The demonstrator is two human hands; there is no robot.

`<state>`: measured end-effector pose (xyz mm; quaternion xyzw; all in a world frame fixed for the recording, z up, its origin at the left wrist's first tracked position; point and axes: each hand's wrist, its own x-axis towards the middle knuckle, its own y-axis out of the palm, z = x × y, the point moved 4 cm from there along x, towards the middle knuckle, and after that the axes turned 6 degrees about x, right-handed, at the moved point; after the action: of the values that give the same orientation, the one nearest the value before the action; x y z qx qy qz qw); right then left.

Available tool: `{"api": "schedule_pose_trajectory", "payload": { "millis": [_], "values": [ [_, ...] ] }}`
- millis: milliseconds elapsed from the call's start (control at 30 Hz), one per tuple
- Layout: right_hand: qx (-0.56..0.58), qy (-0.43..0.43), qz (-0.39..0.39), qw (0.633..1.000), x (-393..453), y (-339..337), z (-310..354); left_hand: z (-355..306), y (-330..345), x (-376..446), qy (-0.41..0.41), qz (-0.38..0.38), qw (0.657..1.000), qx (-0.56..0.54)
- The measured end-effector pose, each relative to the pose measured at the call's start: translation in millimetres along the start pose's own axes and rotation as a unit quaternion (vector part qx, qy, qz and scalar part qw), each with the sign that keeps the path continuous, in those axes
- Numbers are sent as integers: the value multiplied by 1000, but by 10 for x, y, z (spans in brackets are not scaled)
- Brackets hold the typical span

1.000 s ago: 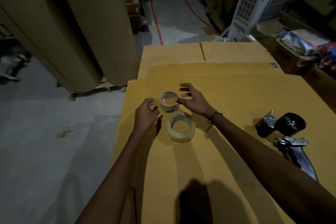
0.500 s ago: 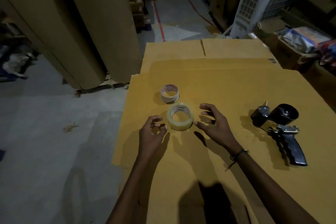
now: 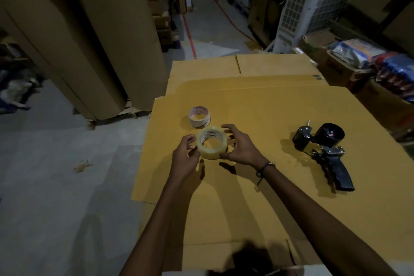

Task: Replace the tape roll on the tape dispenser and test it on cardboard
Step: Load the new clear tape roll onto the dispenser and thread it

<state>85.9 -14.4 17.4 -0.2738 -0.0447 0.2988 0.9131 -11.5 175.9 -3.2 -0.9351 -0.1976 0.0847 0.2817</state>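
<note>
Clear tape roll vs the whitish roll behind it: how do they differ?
The clear tape roll is wider across, with a thick, glossy, yellowish band of tape; the whitish roll is smaller and looks nearly all core. The left hand and right hand hold the clear tape roll tilted; the whitish roll lies flat and untouched on the cardboard. Both are hollow rings, off the tape dispenser.

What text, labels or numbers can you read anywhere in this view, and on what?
None legible.
Full roll, inner core: dark print, too blurred.
Empty core, inside: reddish print, too blurred.
Cardboard, far right corner: small dark mark, too small.
Box on the right: dark lettering, unreadable.
Bags: coloured print, unreadable.
</note>
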Motion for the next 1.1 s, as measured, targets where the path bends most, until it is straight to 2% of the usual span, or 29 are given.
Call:
{"api": "schedule_pose_trajectory", "payload": {
  "millis": [400,700,1100],
  "values": [
    [-73,17,-36,997,-892,-387,-512,-212,556,-604,34,100,994,-42],
    [-111,18,-47,992,-927,-481,-491,-463,693,-688,26,94,993,-66],
    [-131,-7,-44,990,-1178,-1263,-618,-1382,995,-824,138,109,984,-39]
  ]
}}
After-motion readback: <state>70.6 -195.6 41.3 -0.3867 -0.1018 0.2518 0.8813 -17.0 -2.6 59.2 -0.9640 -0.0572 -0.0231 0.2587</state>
